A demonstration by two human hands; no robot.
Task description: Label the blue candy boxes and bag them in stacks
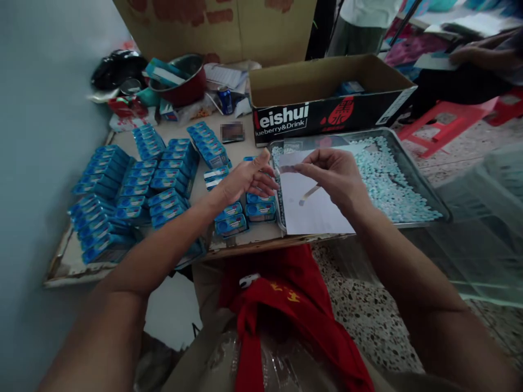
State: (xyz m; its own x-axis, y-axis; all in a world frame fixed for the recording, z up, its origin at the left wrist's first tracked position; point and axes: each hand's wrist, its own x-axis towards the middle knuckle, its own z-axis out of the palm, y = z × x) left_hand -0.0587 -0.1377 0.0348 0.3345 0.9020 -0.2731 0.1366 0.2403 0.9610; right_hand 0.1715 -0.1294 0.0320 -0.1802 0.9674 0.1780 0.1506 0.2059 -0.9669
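My left hand hovers over small blue packets near the table's front edge, its fingers half curled and apart, the thumb raised toward the tray. My right hand is pinched on a small clear strip held above a white sheet of paper. A thin stick-like piece lies on that sheet. The sheet rests in a metal tray spread with many small pale blue tablets.
Rows of blue packets cover the left of the table. An open cardboard box stands behind the tray. A red pot, a can and clutter sit at the back. A red stool and another person are at right.
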